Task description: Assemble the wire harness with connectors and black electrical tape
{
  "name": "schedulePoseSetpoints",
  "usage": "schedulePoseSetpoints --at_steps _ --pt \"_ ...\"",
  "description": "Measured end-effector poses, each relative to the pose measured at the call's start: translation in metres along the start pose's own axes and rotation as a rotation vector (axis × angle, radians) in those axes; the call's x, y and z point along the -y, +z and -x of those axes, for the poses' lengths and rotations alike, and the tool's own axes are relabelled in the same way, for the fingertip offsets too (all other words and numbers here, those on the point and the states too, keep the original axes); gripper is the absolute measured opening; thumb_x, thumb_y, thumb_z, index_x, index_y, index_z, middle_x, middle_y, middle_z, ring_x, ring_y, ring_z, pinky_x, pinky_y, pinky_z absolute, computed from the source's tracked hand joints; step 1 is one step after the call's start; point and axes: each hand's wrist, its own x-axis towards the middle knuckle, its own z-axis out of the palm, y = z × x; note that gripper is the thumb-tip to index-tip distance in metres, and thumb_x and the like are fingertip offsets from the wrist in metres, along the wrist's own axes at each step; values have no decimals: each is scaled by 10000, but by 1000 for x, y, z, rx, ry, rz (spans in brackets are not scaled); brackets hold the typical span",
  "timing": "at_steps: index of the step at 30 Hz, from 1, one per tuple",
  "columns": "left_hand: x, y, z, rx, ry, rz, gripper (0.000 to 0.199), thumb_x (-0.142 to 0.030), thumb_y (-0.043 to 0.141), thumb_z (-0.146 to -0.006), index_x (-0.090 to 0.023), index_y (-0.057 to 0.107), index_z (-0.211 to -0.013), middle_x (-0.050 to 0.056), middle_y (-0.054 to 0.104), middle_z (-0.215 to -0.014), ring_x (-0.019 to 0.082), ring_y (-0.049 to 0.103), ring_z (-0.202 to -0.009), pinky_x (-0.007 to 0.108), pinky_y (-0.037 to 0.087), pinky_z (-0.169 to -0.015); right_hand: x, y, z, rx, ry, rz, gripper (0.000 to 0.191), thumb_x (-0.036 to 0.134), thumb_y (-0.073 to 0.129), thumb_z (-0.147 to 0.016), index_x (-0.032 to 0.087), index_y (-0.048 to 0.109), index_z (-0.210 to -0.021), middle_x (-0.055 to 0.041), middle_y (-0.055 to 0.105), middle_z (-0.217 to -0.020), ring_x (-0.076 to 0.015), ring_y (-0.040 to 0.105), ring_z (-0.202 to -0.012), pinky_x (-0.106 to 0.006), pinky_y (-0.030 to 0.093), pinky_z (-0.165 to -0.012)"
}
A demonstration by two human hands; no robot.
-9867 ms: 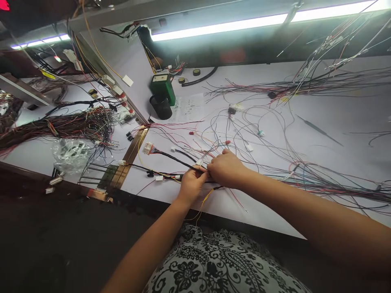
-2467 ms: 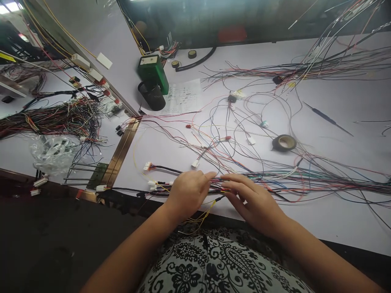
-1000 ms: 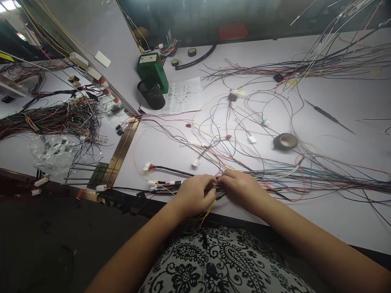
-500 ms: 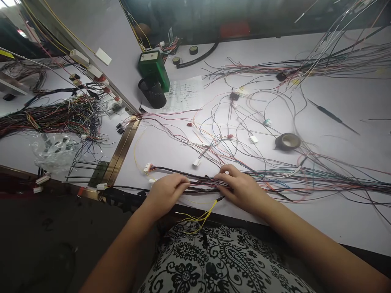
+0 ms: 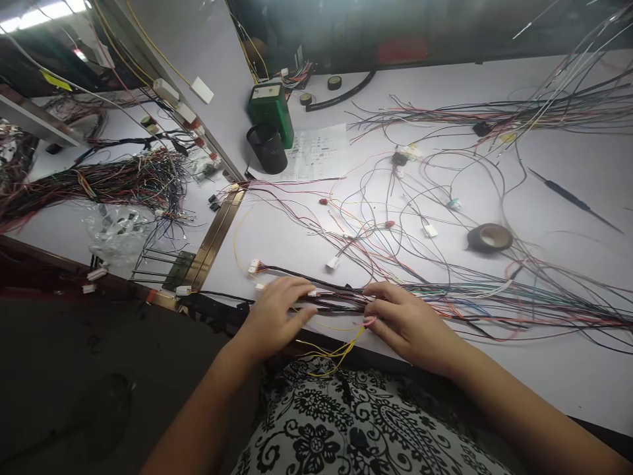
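Observation:
My left hand (image 5: 279, 318) lies over the wire bundle with thumb and fingers apart. A small white connector (image 5: 311, 293) shows at its fingertips. Farther right, my right hand (image 5: 410, 324) has its fingers curled on the dark wire bundle (image 5: 341, 301), and a pink wire (image 5: 369, 321) loops at its thumb. Between the hands and my lap hang yellow wires (image 5: 350, 346). Beyond the left hand, a white multi-pin connector (image 5: 254, 266) ends a black-sleeved cable (image 5: 301, 274).
A roll of black tape (image 5: 489, 237) and a dark pointed tool (image 5: 568, 194) lie to the right. A green box (image 5: 271, 109), a black cup (image 5: 267, 150) and a printed sheet (image 5: 319, 153) stand or lie at the back. A metal strip (image 5: 217, 231) edges the left side.
My left hand's thumb and fingers have spread apart, and a white connector now shows at its fingertips. A pink wire loop has appeared at my right thumb. The camera view has shifted left.

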Motion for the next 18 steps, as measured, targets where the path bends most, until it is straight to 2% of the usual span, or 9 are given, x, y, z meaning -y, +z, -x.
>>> schedulePoseSetpoints --at_steps 1,3,5,7,9,13,15,18 --pt "6 3 -1 -59 -22 -137 297 -311 559 -883 -227 598 -1165 84 620 -1201 261 510 -1148 477 335 -1026 0 -1 2 9 -28 1 154 200 500 -884 229 635 -953 -97 549 -1221 -238 518 -1091 -431 463 -892" --pt "17 6 -2 -79 -45 -314 245 -277 562 -878 -225 620 -1110 67 650 -1117 252 532 -1085 478 333 -1001 -2 -1 5 41 -120 18 263 112 483 -838 241 635 -1010 -82 552 -1236 -248 488 -1139 -455 428 -934" --pt "23 7 0 -46 -18 -363 175 -238 545 -885 -230 636 -1035 41 665 -1028 221 554 -1006 437 357 -963 -4 0 6 78 -204 20 361 55 471 -778 253 633 -1034 -62 580 -1199 -250 485 -1140 -469 401 -953" --pt "25 7 4 -58 32 -377 150 -212 506 -905 -231 637 -973 30 658 -969 198 556 -947 401 374 -928 -5 1 4 80 -236 -17 379 48 470 -751 255 633 -1024 -51 608 -1127 -241 511 -1092 -457 406 -937" --pt "25 7 8 -106 90 -387 163 -196 477 -919 -221 630 -970 38 647 -957 189 553 -928 370 395 -894 -7 1 -1 19 -196 -71 329 71 469 -781 243 625 -1014 -57 615 -1074 -223 538 -1033 -422 430 -899" --pt "26 9 17 -165 213 -418 200 -144 474 -914 -209 620 -1034 58 656 -1006 190 570 -954 341 426 -846 -14 -4 -11 -135 27 -107 235 132 437 -875 233 599 -1012 -58 616 -1002 -175 581 -891 -320 476 -761" --pt "27 10 20 -186 256 -448 226 -125 482 -901 -221 624 -1048 56 670 -1022 196 583 -972 353 425 -862 -15 -10 -15 -105 94 -74 187 171 464 -881 239 597 -994 -43 620 -964 -155 586 -796 -288 471 -684" --pt "26 10 21 -232 290 -482 238 -113 504 -881 -229 633 -1044 48 689 -1028 200 597 -985 367 413 -894 -8 -13 -21 10 79 28 132 237 512 -890 251 619 -966 -30 624 -945 -147 584 -765 -271 449 -646"
